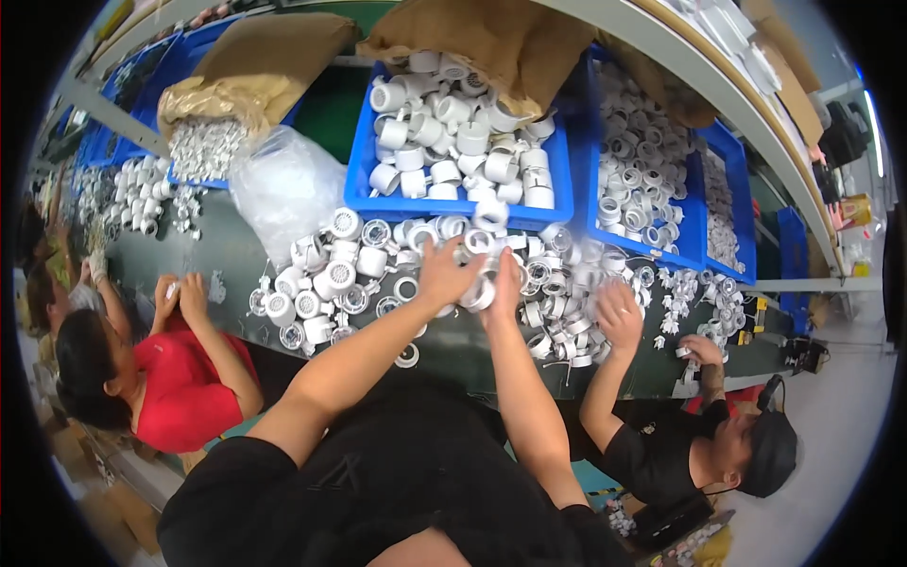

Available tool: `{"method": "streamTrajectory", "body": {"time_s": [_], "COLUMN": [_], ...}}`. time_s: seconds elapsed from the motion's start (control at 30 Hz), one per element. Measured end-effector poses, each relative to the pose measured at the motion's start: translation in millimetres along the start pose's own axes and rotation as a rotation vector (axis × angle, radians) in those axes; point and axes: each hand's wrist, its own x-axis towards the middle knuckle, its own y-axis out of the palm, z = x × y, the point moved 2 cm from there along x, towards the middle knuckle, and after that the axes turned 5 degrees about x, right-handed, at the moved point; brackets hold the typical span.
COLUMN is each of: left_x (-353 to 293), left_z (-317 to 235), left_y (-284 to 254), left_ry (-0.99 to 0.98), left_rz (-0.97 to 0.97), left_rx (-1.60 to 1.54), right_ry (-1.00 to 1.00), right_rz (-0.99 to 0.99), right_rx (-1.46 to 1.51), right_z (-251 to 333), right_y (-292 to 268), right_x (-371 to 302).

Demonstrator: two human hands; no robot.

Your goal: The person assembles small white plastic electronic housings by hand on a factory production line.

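Note:
My two hands meet over the heap at the middle of the workbench. Between them is a round white plastic housing (479, 295). My left hand (446, 276) curls its fingers and thumb against the housing's left side. My right hand (504, 286) closes around its right side, fingers pointing away from me. A white ring-shaped part (478, 242) shows just beyond my fingertips; whether I touch it cannot be told. Loose white cylindrical housings (338, 274) with grilled ends lie heaped to the left. More white rings and housings (570, 321) are piled to the right.
A blue bin (354, 200) of white housings stands ahead, brown sacking (491, 42) over its back. Another blue bin (652, 250) holds white rings. A clear plastic bag (288, 184) lies left. Co-workers in red (194, 387) and black (661, 458) work at either side of the dark-green bench (453, 354).

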Motion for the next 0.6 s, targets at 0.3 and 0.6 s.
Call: {"method": "streamTrajectory", "body": {"time_s": [0.3,0.6], "left_x": [8.0,231.6], "left_z": [-111.6,-346.5], "left_y": [-52.0,179.4], "left_ry": [0.399,0.525], "left_rz": [-0.074,0.261], "left_rx": [0.323,-0.147], "right_ry": [-0.271,-0.498], "right_rz": [0.028,-0.553], "right_rx": [-0.911,-0.629], "right_z": [212.6,353.7], "right_y": [-26.9,-175.5], "right_x": [43.6,392.8]}}
